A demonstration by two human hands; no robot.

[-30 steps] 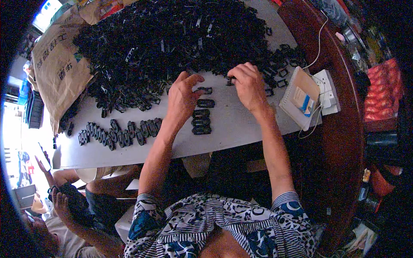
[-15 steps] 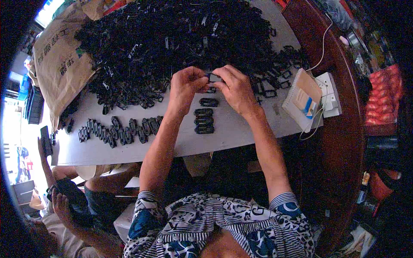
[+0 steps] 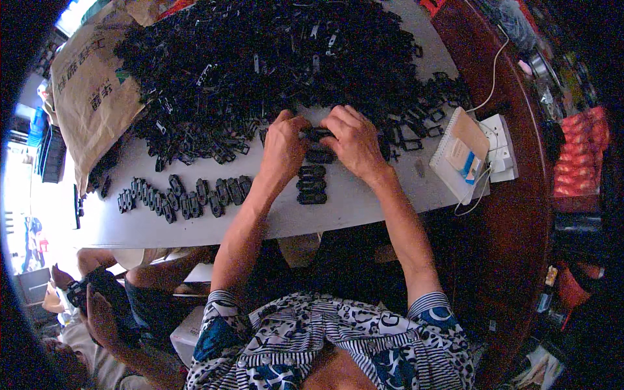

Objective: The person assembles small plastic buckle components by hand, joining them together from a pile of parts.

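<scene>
My left hand [image 3: 286, 144] and my right hand [image 3: 354, 142] meet over the table, at the near edge of a big heap of small black parts [image 3: 260, 58]. Between my closed fingertips is a small oblong black part [image 3: 317, 134], partly covered by them. Just nearer to me lies another black part [image 3: 319, 156]. Below that, several similar parts form a short column [image 3: 312, 185]. To the left of my left forearm, a staggered row of black clip-like parts [image 3: 185, 198] rests on the white tabletop [image 3: 273, 218].
A brown paper bag [image 3: 94, 97] leans against the heap at left. On the right are a spiral notepad [image 3: 458, 156], a white power strip [image 3: 502, 149] with cables and a red-brown wooden edge [image 3: 520, 214]. Another person [image 3: 110, 325] sits at lower left.
Both my hands have come slightly lower, toward the column, still holding the black part. At left, the other person's raised hand with a dark flat object has dropped.
</scene>
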